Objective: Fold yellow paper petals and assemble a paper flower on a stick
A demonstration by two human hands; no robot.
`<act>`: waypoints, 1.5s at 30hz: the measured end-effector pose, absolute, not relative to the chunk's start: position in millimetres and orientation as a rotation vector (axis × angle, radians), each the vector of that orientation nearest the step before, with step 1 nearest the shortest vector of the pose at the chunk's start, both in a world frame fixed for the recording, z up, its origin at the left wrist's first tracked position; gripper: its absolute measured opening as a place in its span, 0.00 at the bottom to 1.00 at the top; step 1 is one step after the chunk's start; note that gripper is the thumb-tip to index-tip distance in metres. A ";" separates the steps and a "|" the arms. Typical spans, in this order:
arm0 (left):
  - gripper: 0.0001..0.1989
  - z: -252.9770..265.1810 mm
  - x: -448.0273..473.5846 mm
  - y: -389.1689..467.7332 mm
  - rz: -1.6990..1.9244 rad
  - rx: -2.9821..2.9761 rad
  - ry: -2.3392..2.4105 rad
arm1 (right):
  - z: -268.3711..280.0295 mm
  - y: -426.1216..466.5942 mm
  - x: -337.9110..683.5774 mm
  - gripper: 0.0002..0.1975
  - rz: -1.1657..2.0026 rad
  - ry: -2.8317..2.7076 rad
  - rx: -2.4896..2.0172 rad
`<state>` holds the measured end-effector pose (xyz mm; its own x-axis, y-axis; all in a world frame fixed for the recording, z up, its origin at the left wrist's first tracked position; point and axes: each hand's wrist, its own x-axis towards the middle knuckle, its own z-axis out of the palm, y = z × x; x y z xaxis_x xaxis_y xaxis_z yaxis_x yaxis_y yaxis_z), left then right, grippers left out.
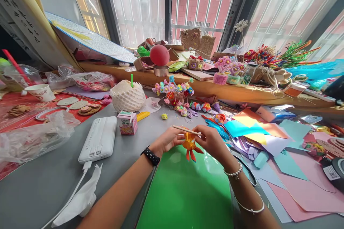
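Green board [185, 196] lying nearest; orange paper flower [189, 145] being worked above it.
Right hand [209, 139]: pinching pale stick [186, 130]. Left hand [170, 140]: meeting flower's left side; fingers partly hidden, closure uncertain. Handling: steadying stick, pressing lightly, probably sparing creases. Flower: sitting between hands, just below stick; coloured papers [258, 132] lying rightward.

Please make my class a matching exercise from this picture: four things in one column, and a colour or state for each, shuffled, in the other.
Things
1. thin stick
2. ball
3. power bank
4. flat board

Colour or state
A. plugged into a white cable
B. green
C. pinched in the right hand
D. red

Pairs: 1-C, 2-D, 3-A, 4-B
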<state>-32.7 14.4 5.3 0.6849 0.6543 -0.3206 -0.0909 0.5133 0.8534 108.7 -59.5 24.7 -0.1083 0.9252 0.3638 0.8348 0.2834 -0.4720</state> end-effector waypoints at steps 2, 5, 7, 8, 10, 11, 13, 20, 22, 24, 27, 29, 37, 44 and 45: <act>0.08 5.7 -33.8 13.7 0.467 0.955 0.675 | 25.5 -60.1 107.8 0.04 0.213 -1.977 -1.540; 0.09 5.1 -36.2 13.2 0.428 0.983 0.667 | 25.9 -60.9 107.3 0.05 0.205 -2.009 -1.524; 0.10 4.4 -37.8 13.4 0.421 1.021 0.646 | 25.8 -61.3 107.4 0.06 0.162 -2.034 -1.518; 0.11 4.1 -38.4 13.7 0.426 1.041 0.629 | 25.6 -61.5 107.6 0.07 0.136 -2.046 -1.510; 0.14 4.5 -39.1 14.1 0.454 1.063 0.592 | 25.5 -61.9 107.9 0.08 0.086 -2.049 -1.490; 0.15 5.3 -39.2 14.2 0.468 1.066 0.576 | 25.5 -62.1 108.1 0.09 0.065 -2.039 -1.482; 0.17 8.2 -39.0 13.7 0.475 1.075 0.555 | 25.7 -62.3 108.7 0.09 0.039 -2.012 -1.468; 0.14 14.8 -35.2 11.6 0.671 1.256 0.597 | 26.1 -60.1 110.8 0.08 0.008 -1.846 -1.523; 0.13 13.2 -33.9 12.1 0.784 1.357 0.670 | 26.6 -59.6 111.0 0.09 -0.010 -1.736 -1.578; 0.12 11.6 -32.7 11.7 0.876 1.493 0.739 | 27.3 -59.4 111.5 0.11 -0.006 -1.666 -1.601; 0.09 11.4 -31.0 6.6 0.977 1.727 0.784 | 28.0 -59.1 112.3 0.14 0.035 -1.635 -1.599; 0.08 12.3 -29.6 1.1 1.031 1.877 0.779 | 27.9 -58.7 112.5 0.14 0.060 -1.634 -1.585; 0.06 12.3 -27.3 -8.1 1.098 2.155 0.723 | 26.7 -57.5 112.2 0.11 0.098 -1.601 -1.506; 0.07 12.3 -28.7 -7.7 1.027 2.292 0.786 | 24.5 -56.4 113.2 0.09 0.053 -1.565 -1.518; 0.07 12.5 -28.6 -8.1 1.031 2.294 0.785 | 23.8 -56.1 114.1 0.10 0.044 -1.564 -1.524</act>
